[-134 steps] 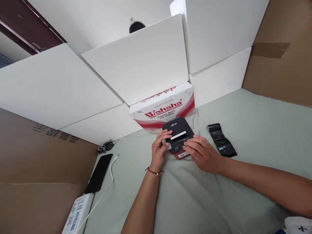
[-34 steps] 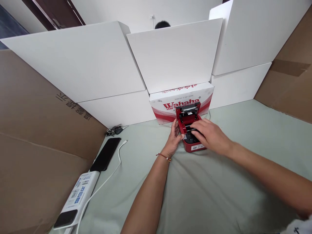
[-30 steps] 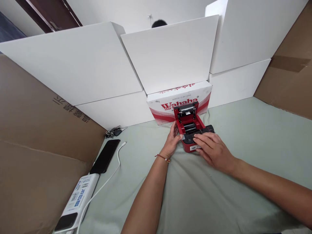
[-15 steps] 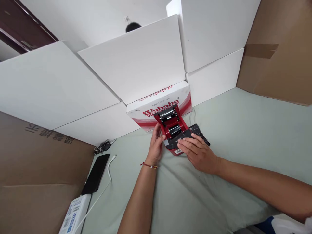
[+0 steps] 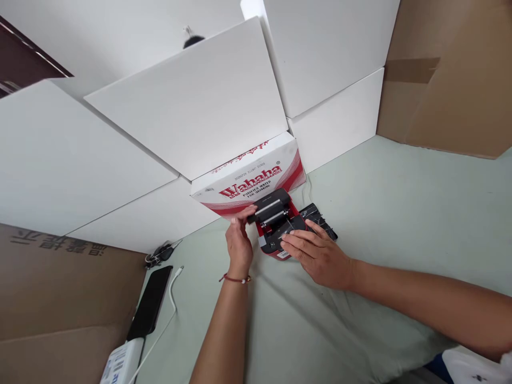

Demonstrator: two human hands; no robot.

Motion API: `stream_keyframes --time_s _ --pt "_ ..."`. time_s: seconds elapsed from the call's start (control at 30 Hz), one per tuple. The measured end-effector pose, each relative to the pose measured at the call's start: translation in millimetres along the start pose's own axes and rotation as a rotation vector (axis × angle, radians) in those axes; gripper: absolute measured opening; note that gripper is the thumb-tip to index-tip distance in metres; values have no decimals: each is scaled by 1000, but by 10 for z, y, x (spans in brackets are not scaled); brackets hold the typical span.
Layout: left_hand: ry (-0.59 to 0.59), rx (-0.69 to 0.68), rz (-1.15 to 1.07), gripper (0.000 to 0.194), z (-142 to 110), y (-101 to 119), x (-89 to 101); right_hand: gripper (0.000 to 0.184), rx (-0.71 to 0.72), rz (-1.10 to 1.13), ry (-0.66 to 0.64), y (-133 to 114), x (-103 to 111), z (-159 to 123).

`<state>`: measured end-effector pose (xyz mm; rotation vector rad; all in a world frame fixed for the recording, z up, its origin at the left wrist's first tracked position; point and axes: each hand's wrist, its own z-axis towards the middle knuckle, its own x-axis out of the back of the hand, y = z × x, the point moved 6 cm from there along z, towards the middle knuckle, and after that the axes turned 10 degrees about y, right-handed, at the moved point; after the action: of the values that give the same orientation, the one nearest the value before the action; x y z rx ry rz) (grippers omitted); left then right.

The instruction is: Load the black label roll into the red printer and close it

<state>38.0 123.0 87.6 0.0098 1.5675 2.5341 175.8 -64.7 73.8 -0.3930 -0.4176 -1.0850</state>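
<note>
A small red and black label printer (image 5: 273,257) sits on the green cloth with its lid (image 5: 269,199) partly lowered over the red bay. My left hand (image 5: 239,246) has its fingers on the left edge of the lid. My right hand (image 5: 322,260) lies with its fingers stretched over the printer's front edge, on black strip material there. A glossy black strip (image 5: 319,220) rests on the cloth just right of the printer, partly behind my right hand. Where it runs under my fingers is hidden.
Behind the printer stands a Wahaha water carton (image 5: 248,184), against white panels (image 5: 192,106). To the left lie keys (image 5: 162,253), a black phone (image 5: 151,301), a white cable (image 5: 172,298) and a white power strip (image 5: 122,362). Cardboard (image 5: 448,106) walls both sides.
The printer's lid has swung from upright down to partly lowered. My left hand has moved from the printer's side up to the lid. My right hand stays at the front. The view has tilted.
</note>
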Motion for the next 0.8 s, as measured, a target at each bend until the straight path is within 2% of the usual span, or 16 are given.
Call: stream_keyframes --time_s 0.17,0.4,0.57,0.8 --pt "-55 -143 73 52 -318 -53 80 48 -22 22 2 -12 24 11" --pt "-126 -216 166 40 -363 -17 70 52 -75 48 -9 -12 6 11" --pt "-135 -198 154 39 -379 16 62 56 -78 27 16 -19 -7 13" --pt "-217 -90 79 26 -338 -54 73 55 -51 10 -7 -19 14 1"
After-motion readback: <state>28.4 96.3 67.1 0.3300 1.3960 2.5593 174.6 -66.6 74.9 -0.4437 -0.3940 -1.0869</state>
